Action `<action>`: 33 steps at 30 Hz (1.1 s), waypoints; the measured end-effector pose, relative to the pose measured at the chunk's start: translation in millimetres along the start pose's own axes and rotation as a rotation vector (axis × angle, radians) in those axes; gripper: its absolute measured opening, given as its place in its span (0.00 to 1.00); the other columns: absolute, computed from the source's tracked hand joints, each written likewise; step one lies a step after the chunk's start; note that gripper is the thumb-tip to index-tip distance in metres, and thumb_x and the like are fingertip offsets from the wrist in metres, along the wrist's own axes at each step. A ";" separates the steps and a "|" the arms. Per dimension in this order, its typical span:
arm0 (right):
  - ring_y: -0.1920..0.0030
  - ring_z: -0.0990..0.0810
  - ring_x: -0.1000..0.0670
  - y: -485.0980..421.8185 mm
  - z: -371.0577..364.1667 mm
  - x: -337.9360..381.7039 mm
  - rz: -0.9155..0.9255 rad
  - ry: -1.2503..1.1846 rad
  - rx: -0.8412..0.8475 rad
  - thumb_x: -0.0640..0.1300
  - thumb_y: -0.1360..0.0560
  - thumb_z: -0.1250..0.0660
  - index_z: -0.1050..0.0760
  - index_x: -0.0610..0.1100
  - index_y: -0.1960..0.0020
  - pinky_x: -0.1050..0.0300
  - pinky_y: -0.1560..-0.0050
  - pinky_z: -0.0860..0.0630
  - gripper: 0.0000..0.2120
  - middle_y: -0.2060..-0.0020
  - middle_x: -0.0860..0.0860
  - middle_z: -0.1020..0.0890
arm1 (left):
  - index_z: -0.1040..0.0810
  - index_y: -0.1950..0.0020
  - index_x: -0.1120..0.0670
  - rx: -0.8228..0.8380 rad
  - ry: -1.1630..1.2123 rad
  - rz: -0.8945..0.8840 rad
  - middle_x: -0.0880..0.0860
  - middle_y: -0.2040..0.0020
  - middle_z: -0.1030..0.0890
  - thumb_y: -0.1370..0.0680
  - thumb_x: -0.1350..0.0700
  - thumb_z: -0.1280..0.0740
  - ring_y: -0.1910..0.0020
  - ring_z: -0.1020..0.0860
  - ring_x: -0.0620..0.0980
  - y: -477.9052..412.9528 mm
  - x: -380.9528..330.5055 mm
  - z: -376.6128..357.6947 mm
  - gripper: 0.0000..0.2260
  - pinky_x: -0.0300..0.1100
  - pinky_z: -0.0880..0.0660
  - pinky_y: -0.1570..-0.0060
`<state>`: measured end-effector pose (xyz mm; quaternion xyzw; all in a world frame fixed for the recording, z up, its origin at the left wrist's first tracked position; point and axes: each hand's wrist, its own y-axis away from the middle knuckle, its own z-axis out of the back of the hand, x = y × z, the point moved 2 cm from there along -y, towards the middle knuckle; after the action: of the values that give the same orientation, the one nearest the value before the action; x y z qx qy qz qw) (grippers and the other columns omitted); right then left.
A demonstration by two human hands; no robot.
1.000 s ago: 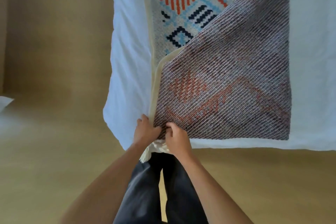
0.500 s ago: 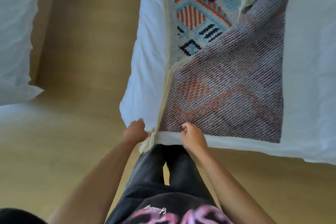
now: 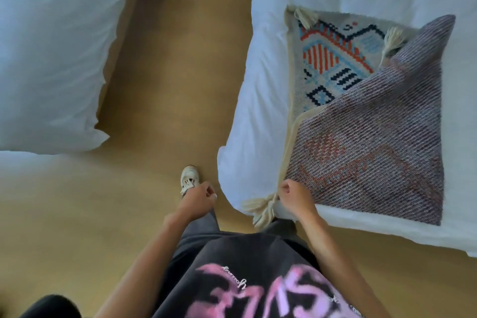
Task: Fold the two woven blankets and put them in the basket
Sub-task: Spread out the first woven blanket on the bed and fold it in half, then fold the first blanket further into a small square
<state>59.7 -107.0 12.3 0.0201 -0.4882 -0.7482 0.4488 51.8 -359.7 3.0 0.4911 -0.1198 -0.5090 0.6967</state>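
Tan floor [image 3: 167, 85] between two white-covered beds, seen from above. Woven blanket [image 3: 374, 137] spread flat on the right-hand bed [image 3: 255, 124], toward that bed's near end, with one flap turned diagonally over so the dull purple-grey reverse covers most of it and the orange, blue and navy pattern shows only at the bed's far side. Cream tassels [image 3: 260, 208] spilling over the bed's near left corner, two more lying on the patterned part. Right hand [image 3: 295, 197] set on the blanket's corner at that same near left corner of the bed, fingers curled against the cream border; impossible to say whether any cloth is caught between them. Left hand [image 3: 197, 200] off the bed to its left, over the floor, fingers loosely curled round nothing. White shoe [image 3: 189, 179] just beyond that hand, close to the bed's corner. Second bed [image 3: 51, 46] across the floor from the first. Dark shirt [image 3: 258, 279] with pink lettering nearest the camera.
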 end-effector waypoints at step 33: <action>0.62 0.30 0.50 -131.2 78.5 208.8 -0.278 -0.547 -0.275 0.41 0.23 0.46 0.29 0.43 0.56 0.58 0.67 0.37 0.08 0.60 0.49 0.26 | 0.25 0.51 0.56 0.152 -0.439 -0.278 0.55 0.56 0.21 0.22 0.57 0.40 0.54 0.23 0.53 -209.6 -177.7 301.8 0.06 0.42 0.30 0.59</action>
<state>-187.2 -179.6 40.3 -0.1758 -0.4774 -0.8389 0.1933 -354.0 -382.4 40.7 0.4315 -0.2371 -0.6838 0.5386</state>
